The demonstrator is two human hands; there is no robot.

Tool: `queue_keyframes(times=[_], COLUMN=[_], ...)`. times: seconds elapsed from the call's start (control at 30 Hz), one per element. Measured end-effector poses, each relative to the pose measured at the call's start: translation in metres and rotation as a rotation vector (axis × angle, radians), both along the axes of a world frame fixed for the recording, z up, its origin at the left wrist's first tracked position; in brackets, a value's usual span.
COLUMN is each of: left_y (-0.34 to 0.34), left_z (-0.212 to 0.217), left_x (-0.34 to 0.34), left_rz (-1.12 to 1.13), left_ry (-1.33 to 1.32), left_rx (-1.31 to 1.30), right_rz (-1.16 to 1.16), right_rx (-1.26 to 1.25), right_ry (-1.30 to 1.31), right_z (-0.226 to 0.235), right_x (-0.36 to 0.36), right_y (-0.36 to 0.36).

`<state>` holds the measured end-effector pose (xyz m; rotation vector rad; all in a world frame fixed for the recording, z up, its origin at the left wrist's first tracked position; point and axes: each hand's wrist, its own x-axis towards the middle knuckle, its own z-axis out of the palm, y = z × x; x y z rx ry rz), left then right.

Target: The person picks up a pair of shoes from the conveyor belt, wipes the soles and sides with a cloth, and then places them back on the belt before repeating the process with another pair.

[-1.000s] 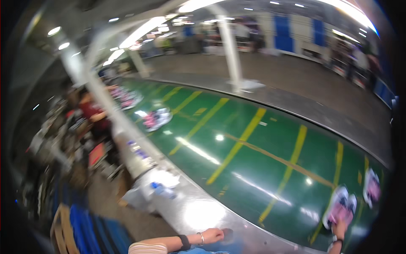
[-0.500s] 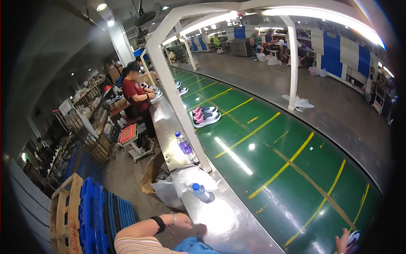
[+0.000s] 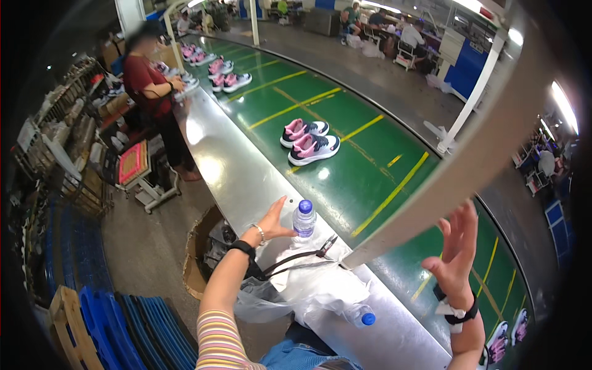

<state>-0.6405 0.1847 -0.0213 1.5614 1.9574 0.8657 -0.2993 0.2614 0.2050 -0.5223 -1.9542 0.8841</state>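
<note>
**Lower centre of frame: left hand at upright water bottle**

Near lower centre, left hand (image 3: 272, 221) is spread open, palm and thumb against the side of a clear plastic bottle (image 3: 303, 221) with a blue cap, standing upright on the steel surface (image 3: 231, 166) beside the green conveyor belt (image 3: 345, 123). Fingers not closed round it; touching, not gripping. Right hand (image 3: 455, 250), lower right, is raised in the air, fingers spread, holding nothing, well apart from the bottle.

Handling judgement: thin-walled bottle, likely light; liquid level hard to read. Smooth and round, so could slip or tip on the polished steel if pushed high up. Walls will dent under a hard squeeze. Best hold looks like a wrap round the mid body, or just under the cap shoulder where it is stiffer.

Just below the bottle: crumpled clear plastic bags (image 3: 308, 287) with dark straps (image 3: 296, 259) lying over them, and a second blue-capped bottle (image 3: 359, 316) lying on its side. Pink-and-grey shoes (image 3: 308, 140) sit on the belt, upper centre. Another person in a red shirt (image 3: 145, 77) stands at upper left.
</note>
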Motion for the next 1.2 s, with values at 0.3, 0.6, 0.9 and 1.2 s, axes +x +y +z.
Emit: queue_keyframes(times=[0.3,0.6,0.9,1.2], left_y=[0.035,0.060,0.276,0.276], left_z=[-0.049,-0.083,-0.019,-0.018], left_x=[0.054,-0.010,-0.126,-0.109], left_rz=[-0.123,-0.541,-0.144,-0.340], left_ry=[-0.535,-0.349,0.957,0.987], left_rx=[0.095,0.122,-0.443,-0.274], right_rz=[-0.225,-0.201,-0.090,-0.170], right_rx=[-0.009,-0.164,-0.186,-0.109], right_ry=[0.253,0.375,0.421,0.289], right_z=[-0.008,-0.024,0.010,0.004], right_x=[-0.053,-0.038,-0.064,-0.062], right_y=[0.010,0.007,0.009,-0.011])
